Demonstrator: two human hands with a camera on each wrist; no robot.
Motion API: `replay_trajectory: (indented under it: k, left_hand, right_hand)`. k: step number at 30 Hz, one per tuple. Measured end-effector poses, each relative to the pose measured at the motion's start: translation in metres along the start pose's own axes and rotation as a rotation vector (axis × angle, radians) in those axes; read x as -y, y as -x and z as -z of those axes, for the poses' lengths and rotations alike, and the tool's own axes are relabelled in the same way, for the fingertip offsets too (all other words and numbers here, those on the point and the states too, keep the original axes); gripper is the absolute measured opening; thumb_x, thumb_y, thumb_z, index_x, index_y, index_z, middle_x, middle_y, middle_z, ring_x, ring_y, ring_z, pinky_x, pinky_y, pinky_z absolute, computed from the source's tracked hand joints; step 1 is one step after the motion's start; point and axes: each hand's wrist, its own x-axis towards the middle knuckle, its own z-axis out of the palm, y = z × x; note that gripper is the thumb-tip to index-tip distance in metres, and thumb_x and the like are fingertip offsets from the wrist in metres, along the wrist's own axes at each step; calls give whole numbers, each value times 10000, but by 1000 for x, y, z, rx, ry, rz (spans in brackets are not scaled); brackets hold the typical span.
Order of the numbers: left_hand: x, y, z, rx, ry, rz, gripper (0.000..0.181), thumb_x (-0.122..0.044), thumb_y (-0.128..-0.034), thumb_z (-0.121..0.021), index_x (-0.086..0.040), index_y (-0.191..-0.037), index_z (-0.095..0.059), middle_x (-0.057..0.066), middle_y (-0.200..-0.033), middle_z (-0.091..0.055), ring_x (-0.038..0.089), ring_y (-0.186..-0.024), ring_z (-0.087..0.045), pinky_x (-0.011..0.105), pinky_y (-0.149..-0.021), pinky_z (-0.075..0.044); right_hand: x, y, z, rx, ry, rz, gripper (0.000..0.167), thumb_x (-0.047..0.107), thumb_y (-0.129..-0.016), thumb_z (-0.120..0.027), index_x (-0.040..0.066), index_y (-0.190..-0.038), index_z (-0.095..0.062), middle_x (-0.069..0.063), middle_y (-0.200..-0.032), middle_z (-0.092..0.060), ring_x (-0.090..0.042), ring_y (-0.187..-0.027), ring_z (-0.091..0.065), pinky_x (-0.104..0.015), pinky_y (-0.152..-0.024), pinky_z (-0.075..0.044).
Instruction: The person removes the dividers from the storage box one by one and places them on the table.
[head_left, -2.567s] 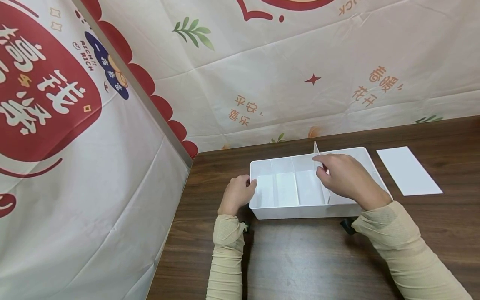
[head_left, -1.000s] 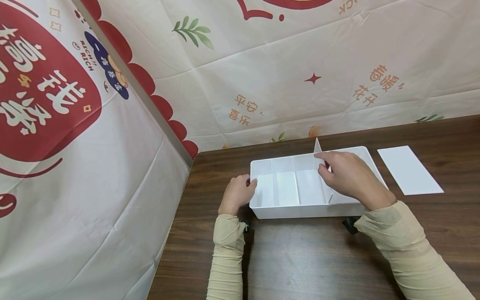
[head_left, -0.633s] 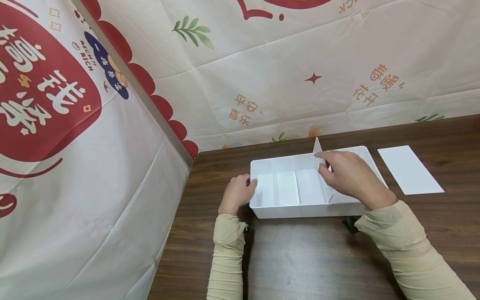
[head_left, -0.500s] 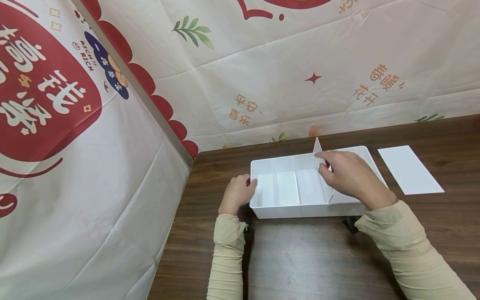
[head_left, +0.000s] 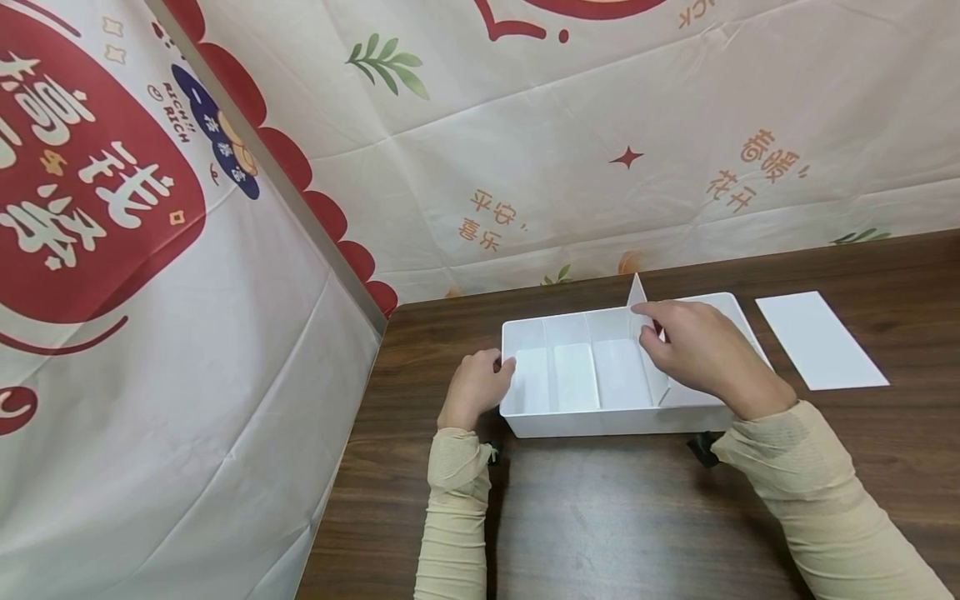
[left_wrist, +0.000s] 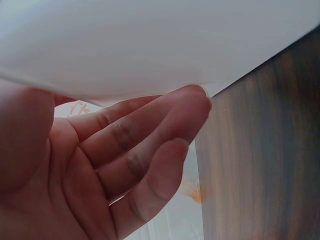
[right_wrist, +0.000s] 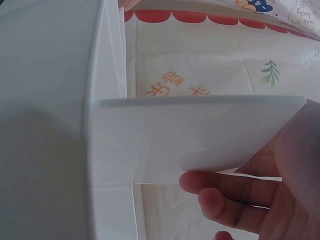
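A white storage box (head_left: 585, 423) with crosswise compartments sits on the table. My left hand (head_left: 474, 387) grips its left end wall, thumb over the rim; in the left wrist view the fingers lie along the outside of the white wall (left_wrist: 130, 45). My right hand (head_left: 701, 354) pinches a thin white divider panel (head_left: 637, 293) between thumb and fingers, toward the right part of the box. The divider stands crosswise, its far corner above the rim. In the right wrist view the divider (right_wrist: 195, 127) spans out from the long wall (right_wrist: 45, 125). Its lower edge is hard to make out.
To the right of the box, a flat white panel (head_left: 821, 342) lies on the brown wooden table (head_left: 592, 517). Printed cloth (head_left: 525, 150) hangs behind the table, and another printed sheet (head_left: 225, 400) stands along its left side.
The divider has shifted slightly right, and its far corner stands a little higher. My right hand has moved slightly right with it. My left hand and the box look unmoved.
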Motion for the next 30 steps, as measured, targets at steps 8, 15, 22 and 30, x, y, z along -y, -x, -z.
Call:
replay_trajectory:
  k: [8,15,22,30]
  left_hand:
    - [1,0,0,-5,3,-4,330,-318,-1021,-509,-98,-803,-622,29,-686,-567,164,-614,-517,297,-568,-415]
    - [1,0,0,-3,12,-3,331,-318,-1022,-509,-96,-804,-621,30,-687,-566,162,-615,-516,294,-564,-414]
    - [1,0,0,0,14,0,328,-319,-1021,-511,-95,-809,-623,31,-688,-564,164,-616,-513,294,-565,-412]
    - [1,0,0,2,9,4,332,-324,-1022,-508,-93,-814,-625,34,-692,-567,164,-619,-515,294,-566,-413]
  right_hand:
    - [0,1,1,-8,-3,6,350,56,-898,-525,-84,-1193,-650,-47,-708,-610,-163,-590,-477,-310,-536,-383]
    - [1,2,2,-5,-10,5,349,57,-901,-523,-82,-1194,-649,-47,-706,-605,-162,-582,-469,-308,-528,-380]
    - [-1,2,2,-8,-2,8,354,57,-898,-519,-80,-1197,-650,-40,-697,-596,-165,-592,-472,-310,-536,-379]
    - [-3,1,2,-32,-4,23,344,52,-892,-526,-78,-1183,-657,-31,-690,-590,-158,-594,-471,-308,-536,-378]
